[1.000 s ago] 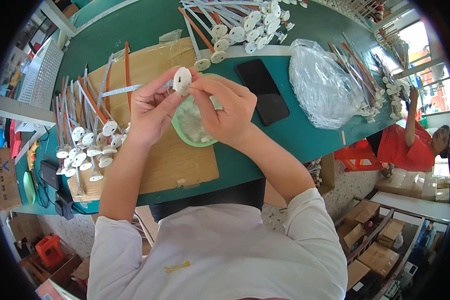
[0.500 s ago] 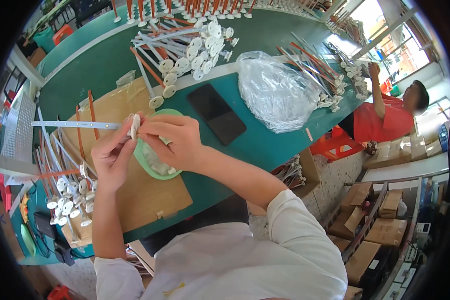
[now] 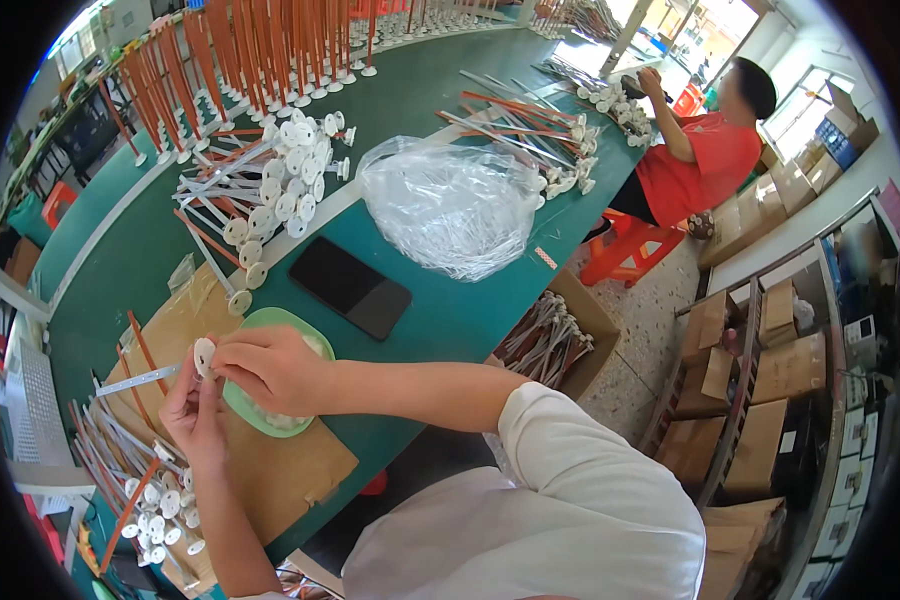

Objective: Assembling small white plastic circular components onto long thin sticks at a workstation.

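Observation:
My left hand is closed around a white round disc fixed to the end of a pale, flat strip. The strip sticks out to the left, dotted with small spots. My right hand is closed too, its fingertips pinched against the right side of the disc; anything small between them is hidden. Beneath my right hand stands a light green dish with whitish small pieces in it. Cardboard lies under the dish. A heap of strips with white discs lies left of my left forearm.
Beyond the dish lie a black phone and a clear plastic bag. More disc-ended strips are piled farther back, before rows of upright orange strips. A person in red works at the far right. An open carton stands beside the table.
The view has swung to the right, so the table and hands appear farther left. Both hands stay at the disc, and the strip now slopes down to the left.

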{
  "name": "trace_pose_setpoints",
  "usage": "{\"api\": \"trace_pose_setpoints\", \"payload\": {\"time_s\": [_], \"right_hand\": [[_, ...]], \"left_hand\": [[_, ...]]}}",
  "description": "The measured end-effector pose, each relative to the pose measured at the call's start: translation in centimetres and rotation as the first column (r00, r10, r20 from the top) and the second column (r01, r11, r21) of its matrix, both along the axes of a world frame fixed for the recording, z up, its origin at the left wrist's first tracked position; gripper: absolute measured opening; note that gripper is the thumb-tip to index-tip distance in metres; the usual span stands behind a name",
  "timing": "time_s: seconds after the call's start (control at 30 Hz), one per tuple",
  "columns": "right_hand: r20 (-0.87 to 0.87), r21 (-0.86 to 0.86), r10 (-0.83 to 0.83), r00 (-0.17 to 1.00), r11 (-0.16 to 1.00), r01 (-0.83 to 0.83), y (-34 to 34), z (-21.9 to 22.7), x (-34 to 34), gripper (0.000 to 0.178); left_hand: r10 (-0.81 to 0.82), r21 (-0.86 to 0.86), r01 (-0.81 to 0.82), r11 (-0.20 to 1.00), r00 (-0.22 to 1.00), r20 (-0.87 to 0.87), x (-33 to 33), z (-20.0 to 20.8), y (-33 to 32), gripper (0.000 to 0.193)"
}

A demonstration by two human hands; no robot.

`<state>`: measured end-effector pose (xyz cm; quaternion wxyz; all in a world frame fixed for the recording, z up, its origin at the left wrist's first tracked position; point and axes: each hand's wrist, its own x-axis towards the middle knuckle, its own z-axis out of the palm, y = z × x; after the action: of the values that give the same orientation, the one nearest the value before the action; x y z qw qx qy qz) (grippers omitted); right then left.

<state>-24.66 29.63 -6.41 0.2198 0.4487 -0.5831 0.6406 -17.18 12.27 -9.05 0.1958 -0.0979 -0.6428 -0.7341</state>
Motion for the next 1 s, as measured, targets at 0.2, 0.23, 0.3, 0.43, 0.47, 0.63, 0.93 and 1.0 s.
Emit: {"api": "trace_pose_setpoints", "payload": {"time_s": [0.2, 0.23, 0.3, 0.43, 0.47, 0.63, 0.93, 1.0], "right_hand": [[-0.005, 0.062, 0.009, 1.000, 0.998, -0.008, 0.6, -0.1, -0.6, 0.009], [-0.033, 0.081, -0.005, 0.999, 0.997, 0.008, 0.6, -0.2, -0.6, 0.010], [-0.034, 0.078, -0.022, 0.999, 0.997, 0.025, 0.8, -0.5, -0.5, 0.010], [0.020, 0.132, 0.003, 1.000, 0.991, -0.005, 0.3, -0.9, -0.3, 0.008], [0.012, 0.120, 0.005, 1.000, 0.993, -0.007, 0.2, -0.8, -0.3, 0.008], [0.067, 0.186, 0.059, 0.996, 0.980, -0.071, -0.3, -0.7, -0.4, 0.005], [0.106, 0.113, -0.174, 0.979, 0.980, 0.162, 0.8, -0.3, -4.7, 0.006], [0.067, 0.102, -0.117, 0.991, 0.989, 0.109, 0.4, -0.9, -4.8, 0.007]], "left_hand": [[0.056, -0.191, -0.062, 0.980, 0.998, -0.041, -0.2, -0.7, -0.8, 0.042], [0.045, -0.197, -0.053, 0.979, 0.998, -0.046, -0.3, -0.6, -0.9, 0.042], [0.064, -0.340, -0.072, 0.938, 0.997, -0.034, -0.3, -0.4, -1.4, 0.042], [0.080, -0.140, -0.061, 0.988, 0.988, 0.133, 0.1, 0.5, -0.4, 0.042], [0.085, -0.152, -0.065, 0.986, 0.989, 0.124, 0.3, 0.5, -0.7, 0.042], [0.413, -0.594, -0.310, 0.743, 0.910, 0.042, 1.8, 1.9, -2.6, 0.035], [0.374, -0.948, -0.109, 0.299, 0.927, 0.011, 4.9, 11.2, -5.3, 0.024], [0.402, -0.952, -0.046, 0.302, 0.912, 0.083, 6.0, 11.6, -5.3, 0.019]]}}
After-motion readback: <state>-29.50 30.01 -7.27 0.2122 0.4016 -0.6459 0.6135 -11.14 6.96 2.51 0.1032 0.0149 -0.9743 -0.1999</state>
